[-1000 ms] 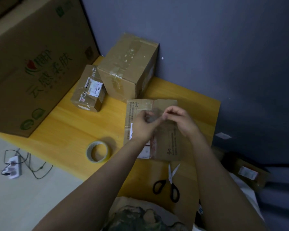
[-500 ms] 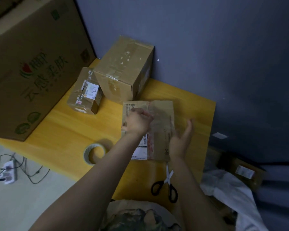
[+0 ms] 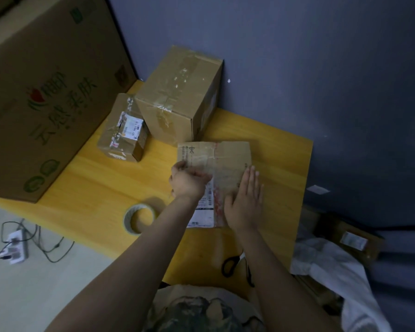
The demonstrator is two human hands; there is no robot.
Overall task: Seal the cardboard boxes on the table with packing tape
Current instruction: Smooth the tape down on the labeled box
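On the yellow wooden table (image 3: 280,164), toward its right side, lies a flat brown cardboard box with a white label (image 3: 228,161). Its long axis runs away from the person, and its far end points at the taller taped brown carton (image 3: 177,97) by the wall. The right hand (image 3: 246,200) presses flat on the box, fingers straight. The left hand (image 3: 189,180) rests curled at the box's left edge; I cannot tell whether it pinches anything. A roll of pale packing tape (image 3: 139,219) lies flat just left of the left forearm.
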